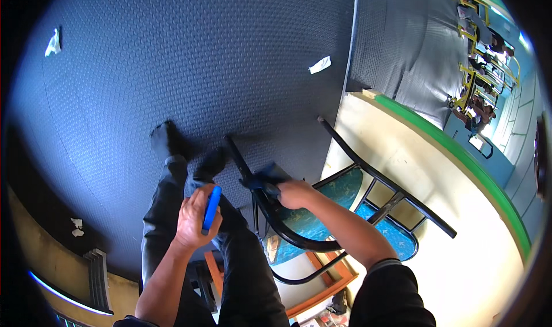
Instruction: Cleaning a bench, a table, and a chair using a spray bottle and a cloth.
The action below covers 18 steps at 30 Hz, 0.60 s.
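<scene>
My left hand (196,221) is closed around a blue object (211,210) shaped like a handle or a spray bottle's top; its exact kind cannot be told. To its right, my right hand (295,194) grips a dark cloth or pad (269,178), blurred, against the black metal tube frame (276,223) of a chair. The chair lies tipped over, its legs pointing up and to the right. Blue patterned panels, the backrest or seat (336,197) and another panel (401,236), show between the tubes.
Dark textured matting (215,68) covers the floor, with white scraps (320,65) on it. A cream low wall (465,223) with a green top edge (453,141) stands at the right. An orange-brown wooden frame (327,294) lies below the chair. People (478,115) are far off beyond the wall.
</scene>
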Motion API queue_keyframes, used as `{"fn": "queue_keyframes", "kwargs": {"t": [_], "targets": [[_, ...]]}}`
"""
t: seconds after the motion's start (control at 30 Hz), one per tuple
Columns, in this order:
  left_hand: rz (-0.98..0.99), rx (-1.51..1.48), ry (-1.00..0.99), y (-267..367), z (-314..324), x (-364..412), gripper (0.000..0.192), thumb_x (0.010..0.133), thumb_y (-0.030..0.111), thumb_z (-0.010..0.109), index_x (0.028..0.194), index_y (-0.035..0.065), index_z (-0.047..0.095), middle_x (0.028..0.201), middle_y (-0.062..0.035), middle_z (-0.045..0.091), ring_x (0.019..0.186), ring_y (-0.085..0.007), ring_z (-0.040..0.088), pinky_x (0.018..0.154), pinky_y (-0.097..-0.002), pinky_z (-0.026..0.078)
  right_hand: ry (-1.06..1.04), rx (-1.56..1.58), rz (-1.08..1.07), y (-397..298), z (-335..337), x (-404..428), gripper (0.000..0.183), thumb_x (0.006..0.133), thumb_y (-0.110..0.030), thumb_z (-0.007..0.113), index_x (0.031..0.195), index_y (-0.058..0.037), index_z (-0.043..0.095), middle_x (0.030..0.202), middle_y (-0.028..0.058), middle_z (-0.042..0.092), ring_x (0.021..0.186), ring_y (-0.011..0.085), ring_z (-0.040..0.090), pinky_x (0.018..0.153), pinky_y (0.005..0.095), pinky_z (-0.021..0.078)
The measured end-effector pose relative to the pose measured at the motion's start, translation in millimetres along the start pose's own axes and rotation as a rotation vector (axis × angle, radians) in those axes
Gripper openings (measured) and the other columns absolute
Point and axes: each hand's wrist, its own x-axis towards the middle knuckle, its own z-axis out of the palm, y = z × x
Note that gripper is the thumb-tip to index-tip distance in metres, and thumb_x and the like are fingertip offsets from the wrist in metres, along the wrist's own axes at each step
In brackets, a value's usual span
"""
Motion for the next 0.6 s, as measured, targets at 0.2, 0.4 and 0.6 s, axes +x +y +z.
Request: {"fn": "queue_keyframes", "kwargs": {"t": [0.2, 0.4, 0.6], "targets": [[0.049, 0.048, -0.022, 46.4, -3.9, -3.6, 0.046, 0.073, 0.006, 0.06, 0.118, 0.0014, 0.053, 0.113, -0.0171, 0.062, 0.098, -0.0369, 0.061, 0.083, -0.0423, 0.047, -0.066, -0.371, 0.522, 157.3, -39.1, -23.1, 0.031, 0.086, -0.026, 0.058, 0.108, -0.0076, 0.07, 0.117, 0.0142, 0.067, 0.111, 0.0293, 0.064, 0.089, 0.0416, 0.0516], [-0.011, 0.063, 0.045, 54.5, 5.7, -25.3, 0.046, 0.073, 0.006, 0.058, 0.119, 0.0007, 0.053, 0.111, -0.0191, 0.061, 0.097, -0.0392, 0.061, 0.084, -0.0435, 0.047, -0.168, -0.395, 0.385, 93.0, -42.6, -20.2, 0.033, 0.086, -0.024, 0.056, 0.113, -0.0145, 0.071, 0.121, 0.0078, 0.067, 0.111, 0.0266, 0.065, 0.087, 0.0391, 0.0535], [-0.015, 0.005, 0.069, 78.1, 16.0, -34.1, 0.049, 0.073, 0.007, 0.059, 0.121, 0.0024, 0.053, 0.111, -0.0184, 0.061, 0.096, -0.0388, 0.061, 0.084, -0.0436, 0.046, 0.063, 0.037, 0.042, -69.4, -6.1, -38.0, 0.043, 0.076, -0.011, 0.053, 0.115, 0.0042, 0.062, 0.108, 0.0266, 0.066, 0.102, 0.036, 0.066, 0.087, 0.0453, 0.0531]]}}
